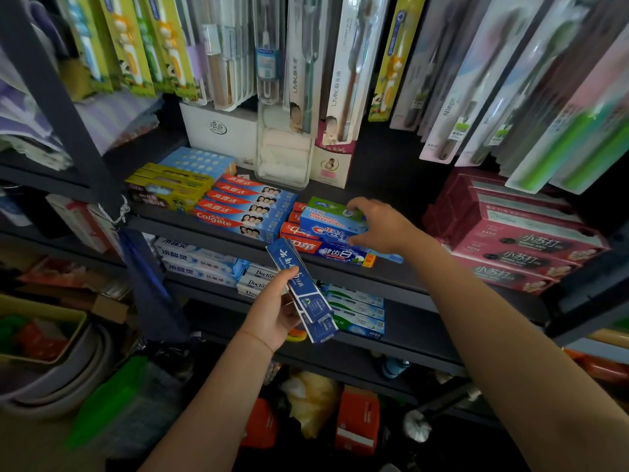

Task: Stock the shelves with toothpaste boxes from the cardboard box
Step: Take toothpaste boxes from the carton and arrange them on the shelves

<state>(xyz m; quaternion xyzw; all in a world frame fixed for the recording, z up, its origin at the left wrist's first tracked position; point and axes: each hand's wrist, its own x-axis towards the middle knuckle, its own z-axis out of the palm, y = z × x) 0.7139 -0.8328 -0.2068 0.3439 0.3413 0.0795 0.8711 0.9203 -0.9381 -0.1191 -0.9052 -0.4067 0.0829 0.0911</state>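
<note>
My left hand point(272, 315) grips a few dark blue toothpaste boxes point(303, 294) held slanted in front of the shelves. My right hand point(377, 226) reaches onto the middle shelf point(384, 274) and holds the right end of a blue Crest toothpaste box point(332, 223). That box lies on top of red and blue toothpaste boxes point(320, 248). A green-topped box point(332, 205) sits just behind it. The cardboard box is out of view.
Colgate boxes point(245, 209) and yellow boxes point(170, 185) fill the shelf's left; dark red boxes point(517, 243) are stacked at the right. Toothbrush packs point(343, 69) hang above. More toothpaste boxes point(200, 264) lie on the lower shelf. Basins point(51, 376) stand on the floor at the left.
</note>
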